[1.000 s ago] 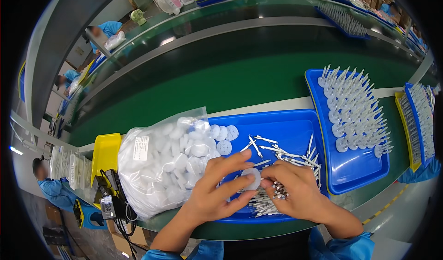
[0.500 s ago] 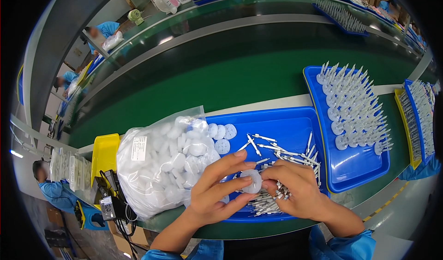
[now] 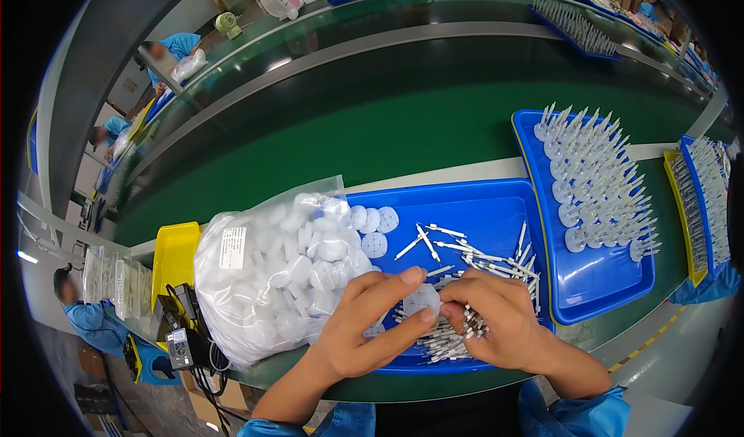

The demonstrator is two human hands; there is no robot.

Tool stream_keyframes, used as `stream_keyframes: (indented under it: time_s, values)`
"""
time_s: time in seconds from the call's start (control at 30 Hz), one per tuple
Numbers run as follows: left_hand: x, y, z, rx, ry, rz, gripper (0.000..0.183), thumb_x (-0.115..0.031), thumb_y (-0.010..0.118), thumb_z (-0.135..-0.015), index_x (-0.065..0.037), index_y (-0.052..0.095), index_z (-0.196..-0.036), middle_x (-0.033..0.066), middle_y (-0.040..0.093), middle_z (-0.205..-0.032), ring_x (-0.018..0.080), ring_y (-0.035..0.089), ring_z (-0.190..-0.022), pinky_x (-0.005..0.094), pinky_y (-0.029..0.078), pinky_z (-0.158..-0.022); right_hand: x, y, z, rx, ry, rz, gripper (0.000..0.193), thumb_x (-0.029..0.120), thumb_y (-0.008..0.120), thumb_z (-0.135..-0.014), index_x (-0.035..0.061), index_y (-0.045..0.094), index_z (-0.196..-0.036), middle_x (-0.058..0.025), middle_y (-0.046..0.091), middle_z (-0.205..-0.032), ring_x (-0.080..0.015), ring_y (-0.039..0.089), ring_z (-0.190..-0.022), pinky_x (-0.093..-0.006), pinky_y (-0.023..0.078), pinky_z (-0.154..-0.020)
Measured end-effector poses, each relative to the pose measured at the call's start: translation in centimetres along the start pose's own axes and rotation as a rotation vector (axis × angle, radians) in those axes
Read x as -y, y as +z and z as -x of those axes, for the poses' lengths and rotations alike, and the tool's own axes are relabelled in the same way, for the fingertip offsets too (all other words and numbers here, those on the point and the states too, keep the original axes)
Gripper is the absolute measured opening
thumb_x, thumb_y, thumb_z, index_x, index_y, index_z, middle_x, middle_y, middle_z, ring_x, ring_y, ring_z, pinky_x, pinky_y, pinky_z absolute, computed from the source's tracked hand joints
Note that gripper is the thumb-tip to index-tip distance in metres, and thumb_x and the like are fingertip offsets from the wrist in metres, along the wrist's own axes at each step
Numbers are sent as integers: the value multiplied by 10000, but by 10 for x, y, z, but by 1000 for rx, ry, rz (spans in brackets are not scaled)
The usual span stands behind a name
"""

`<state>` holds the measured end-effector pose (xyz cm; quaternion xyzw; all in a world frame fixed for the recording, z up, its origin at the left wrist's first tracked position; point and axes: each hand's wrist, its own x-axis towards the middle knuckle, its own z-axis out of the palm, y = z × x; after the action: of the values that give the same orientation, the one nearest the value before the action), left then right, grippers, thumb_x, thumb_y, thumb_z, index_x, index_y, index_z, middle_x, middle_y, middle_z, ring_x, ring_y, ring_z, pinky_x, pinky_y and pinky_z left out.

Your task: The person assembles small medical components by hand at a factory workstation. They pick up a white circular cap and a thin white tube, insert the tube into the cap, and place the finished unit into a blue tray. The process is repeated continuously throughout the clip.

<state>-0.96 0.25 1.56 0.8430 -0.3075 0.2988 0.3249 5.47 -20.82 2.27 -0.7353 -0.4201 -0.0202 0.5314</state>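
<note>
Over the near blue tray [image 3: 484,204]: one pale round disc [image 3: 421,301] sits between the person's two hands, above a heap of loose sticks [image 3: 446,345].
Left hand [image 3: 360,328]: fingers spread around the disc; whether they grip it, I cannot tell.
Right hand [image 3: 500,317]: thumb and finger pinch at the disc's edge, while curled fingers clutch a bundle of sticks [image 3: 474,323].
Done, by the look of it: rows of joined pieces [image 3: 593,177], each a disc with sticks rising from it, fill most of the right-hand blue tray [image 3: 597,286]; a bare strip remains along its near end.
Left, I judge: plenty, with a bulging bag [image 3: 256,290] of discs, a few loose discs [image 3: 374,245] beside it, and many unjoined sticks.
Discs: flat, round, milky and translucent, small dark specks on the faces.
Sticks: slim, straight, white, greyish at some ends.
Bag: clear, glossy, creased film.
Trays: smooth blue plastic, raised rims.
</note>
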Motion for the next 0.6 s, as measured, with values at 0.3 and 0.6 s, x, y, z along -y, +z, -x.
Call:
stream_keyframes:
  time_s: [0.3, 0.6]
  values:
    - [-1, 2, 5, -5, -27, 15, 342, -27, 829, -785, -11, 688, -1097, 252, 544, -1378, 420, 687, -1073, 437, 562, -825, 1, 1, 1, -17, -13, 19, 237, -31, 735, -789, 12, 623, -993, -111, 605, -786, -289, 636, -617, -370, 494, -519]
    - [0, -1, -7, -15, -209, 271, 300, 29, 790, -780, 38, 714, -1070, 221, 659, -1264, 328, 688, -983, 372, 581, -804, 0, 0, 3, 14, -76, 137, 320, -52, 725, -693, 13, 623, -989, -96, 565, -805, -284, 633, -651, -375, 503, -544]
